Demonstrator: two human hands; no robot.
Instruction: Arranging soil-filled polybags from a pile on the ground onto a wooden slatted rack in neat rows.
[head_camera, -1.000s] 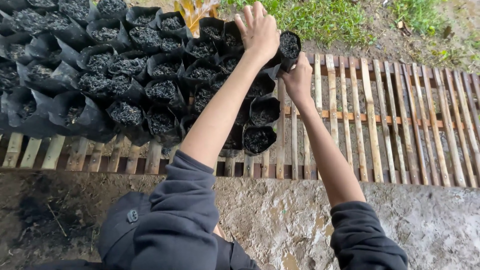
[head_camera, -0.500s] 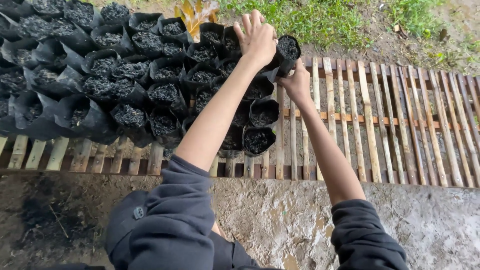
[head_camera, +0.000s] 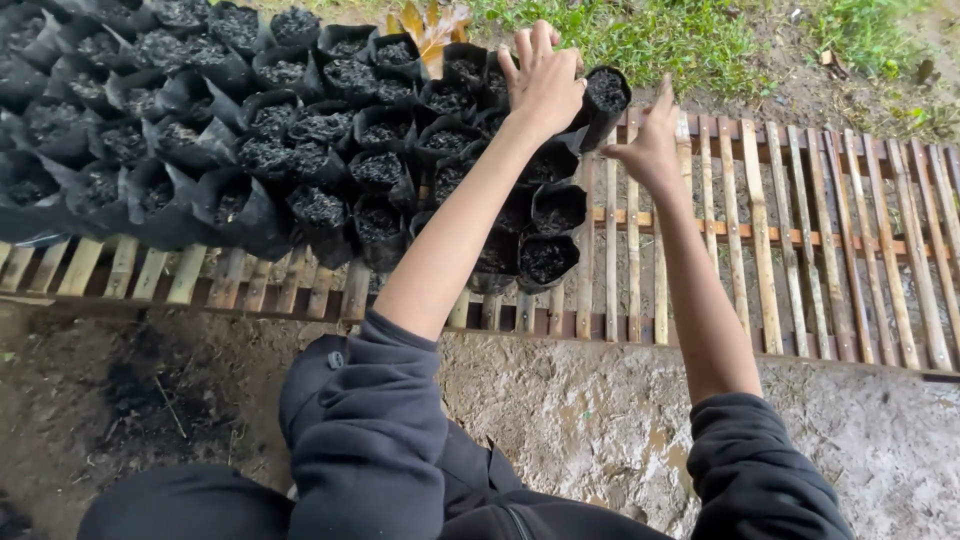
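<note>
Far left: a dense cluster of black soil-filled bags (head_camera: 250, 150) packed on a slatted bamboo rack (head_camera: 800, 250), dark mud (head_camera: 120, 400) below the rack's front edge. Centre: left hand (head_camera: 545, 80) stretched out, grip closed over the rim of a tilted black soil bag (head_camera: 603, 100) at the cluster's far right corner, touching its neighbours. Just right of that bag: right hand (head_camera: 650, 150), fingers spread open, grip holding nothing, near the bag's side over bare slats. Beyond the rack: grass (head_camera: 650, 30). Further right: empty-looking slats, wet ground (head_camera: 600, 420) beneath.
</note>
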